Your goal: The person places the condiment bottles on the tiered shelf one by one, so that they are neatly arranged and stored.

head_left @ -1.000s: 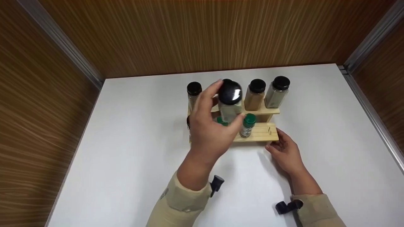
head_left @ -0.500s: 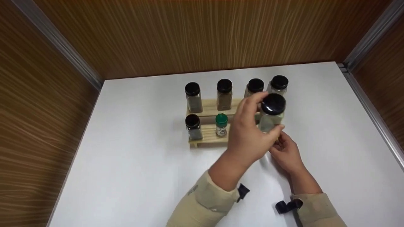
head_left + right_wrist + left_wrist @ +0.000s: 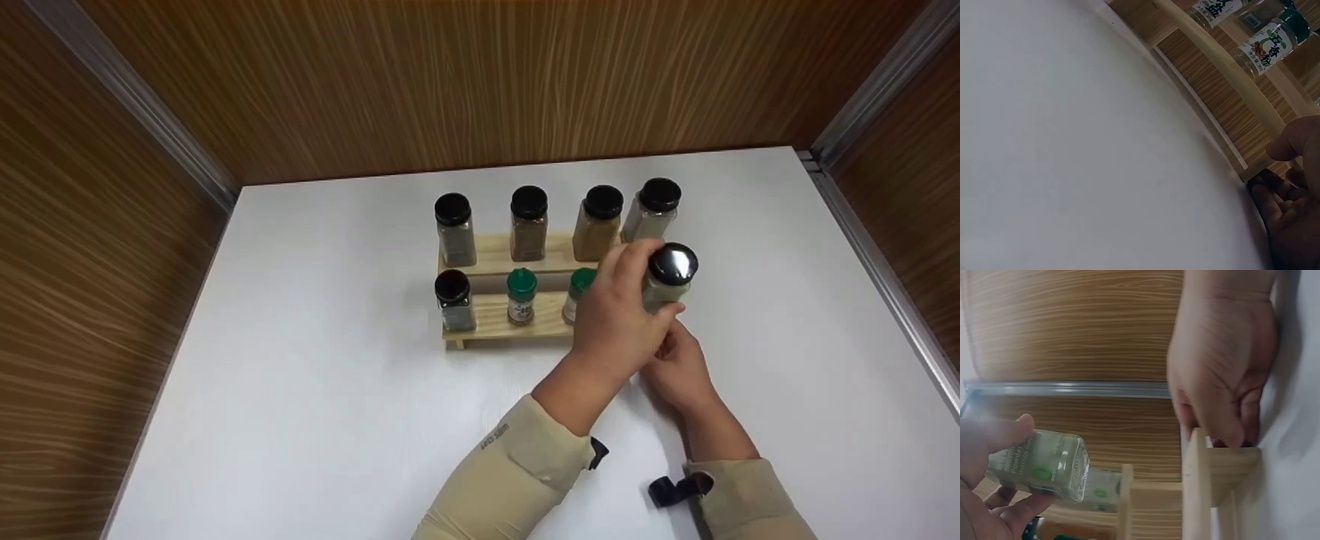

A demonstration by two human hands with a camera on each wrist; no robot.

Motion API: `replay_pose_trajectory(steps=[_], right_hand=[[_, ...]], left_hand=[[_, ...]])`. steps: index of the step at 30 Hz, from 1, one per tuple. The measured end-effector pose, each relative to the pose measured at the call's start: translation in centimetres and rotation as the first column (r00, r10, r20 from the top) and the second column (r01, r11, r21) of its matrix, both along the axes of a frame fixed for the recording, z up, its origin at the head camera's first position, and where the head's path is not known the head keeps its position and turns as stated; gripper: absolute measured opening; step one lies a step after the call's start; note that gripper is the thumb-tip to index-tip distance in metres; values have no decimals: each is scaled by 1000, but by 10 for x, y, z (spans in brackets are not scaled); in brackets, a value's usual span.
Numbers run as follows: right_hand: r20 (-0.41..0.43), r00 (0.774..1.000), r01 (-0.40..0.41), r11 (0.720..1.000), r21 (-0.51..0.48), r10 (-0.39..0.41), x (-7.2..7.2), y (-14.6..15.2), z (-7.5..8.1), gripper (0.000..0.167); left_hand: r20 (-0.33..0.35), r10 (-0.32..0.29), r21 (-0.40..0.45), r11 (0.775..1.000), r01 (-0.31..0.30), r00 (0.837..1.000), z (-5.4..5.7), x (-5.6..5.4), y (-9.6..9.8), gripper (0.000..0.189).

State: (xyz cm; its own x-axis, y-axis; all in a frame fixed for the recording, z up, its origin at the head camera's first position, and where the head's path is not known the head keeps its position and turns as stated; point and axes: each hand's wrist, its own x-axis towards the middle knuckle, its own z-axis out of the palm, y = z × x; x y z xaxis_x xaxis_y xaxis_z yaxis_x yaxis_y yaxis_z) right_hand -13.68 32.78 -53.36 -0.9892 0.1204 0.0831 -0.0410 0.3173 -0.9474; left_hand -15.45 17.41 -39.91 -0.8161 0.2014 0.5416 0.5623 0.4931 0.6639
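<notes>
My left hand (image 3: pixel 616 324) holds a square glass spice jar (image 3: pixel 667 291) with a shiny black cap, thumb on one side and fingers on the other. In the head view the jar overlaps the right end of the lower shelf of a two-tier wooden spice rack (image 3: pixel 491 315). The left wrist view shows the jar (image 3: pixel 1050 464) tilted, its flat base clear of the rack's shelf edge. My right hand (image 3: pixel 681 371) grips the rack's front right corner, thumb above and fingers curled beneath, as the right wrist view shows. The left hand partly hides this corner in the head view.
Several black-capped jars line the upper shelf, among them a brown one (image 3: pixel 598 234). Below stand a black-capped jar (image 3: pixel 456 304) at the left end and two green-capped bottles, one (image 3: pixel 521 298) fully visible. Wood-grain panels (image 3: pixel 480 82) wall the white table (image 3: pixel 315 360).
My left hand has carried the jar rightward across the rack and lowered it near the lower shelf's right end. My right hand stays at the rack's corner.
</notes>
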Motion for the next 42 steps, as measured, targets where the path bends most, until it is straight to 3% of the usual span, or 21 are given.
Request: replay_pose_trajectory(steps=[12, 17, 26, 35, 42], right_hand=[[3, 1000, -2, 1000, -19, 2, 3, -3, 3, 53], [18, 1000, -17, 1000, -16, 17, 3, -3, 4, 59], [-3, 1000, -22, 999, -24, 22, 1, -4, 3, 54], [-3, 1000, -8, 999, 32, 8, 0, -3, 3, 56], [63, 998, -19, 993, 120, 11, 1, 0, 6, 71]], left_hand=[[105, 73, -118, 991, -61, 992, -24, -5, 13, 70], [64, 118, -166, 980, -106, 991, -35, -6, 18, 69], [7, 162, -185, 970, -158, 987, -52, -5, 25, 64], [29, 223, -205, 955, -213, 974, -53, -2, 27, 73], [91, 171, -203, 968, -149, 981, -45, 9, 27, 91]])
